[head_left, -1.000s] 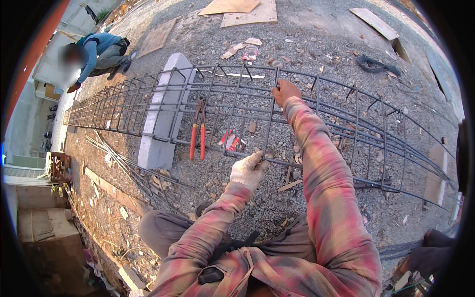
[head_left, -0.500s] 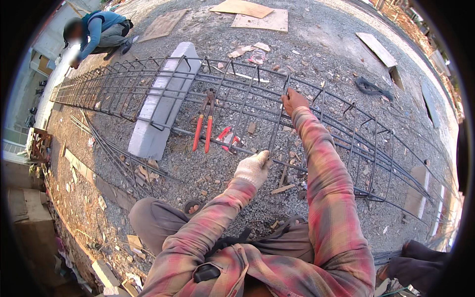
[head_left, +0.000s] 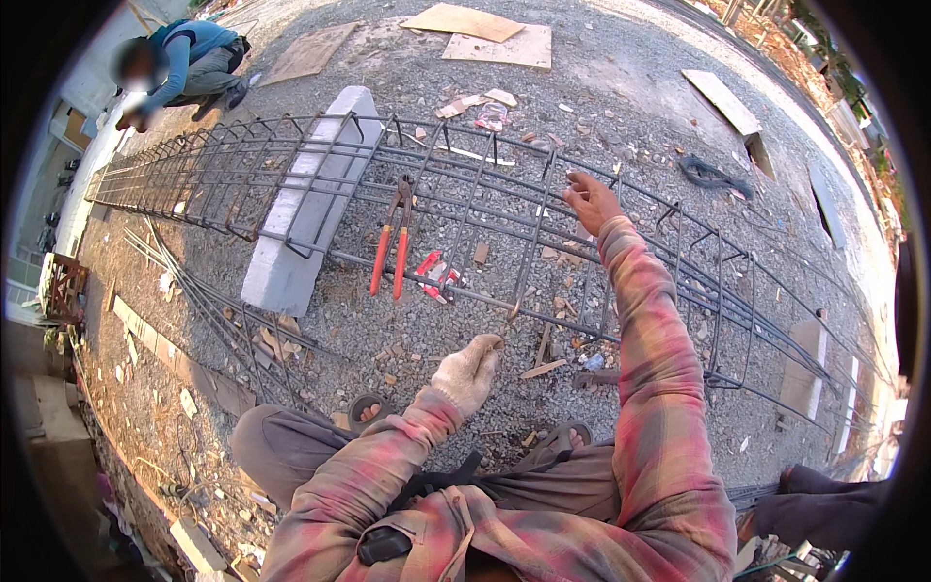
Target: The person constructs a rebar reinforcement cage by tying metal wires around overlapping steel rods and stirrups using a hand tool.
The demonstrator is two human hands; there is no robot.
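A long rebar cage point(head_left: 465, 209) of dark rods and stirrups stretches across in front of me. My left hand point(head_left: 468, 373), in a pale knitted glove, is just below its near lower rod, thumb and fingers pinched on what looks like a thin wire point(head_left: 510, 318) at a stirrup joint. Bare, my right hand point(head_left: 593, 204) is raised over the cage beside that stirrup's upper part, fingers apart and holding nothing. Pincers point(head_left: 391, 247) with red handles hang on the cage rods left of my hands. Behind the near rod lies a red and white wrapper point(head_left: 436, 276).
A white block point(head_left: 310, 204) bears the cage left of centre; a pale block point(head_left: 805, 354) lies under its right end. Loose rods point(head_left: 208, 286) lie at left on gravel with wood scraps. A co-worker point(head_left: 184, 68) crouches at the far left end; another person's leg point(head_left: 815, 519) shows lower right.
My right hand has let go of the stirrup's upper end and moved slightly right, its fingers opening. My left hand has drawn back from the near rod, down and left.
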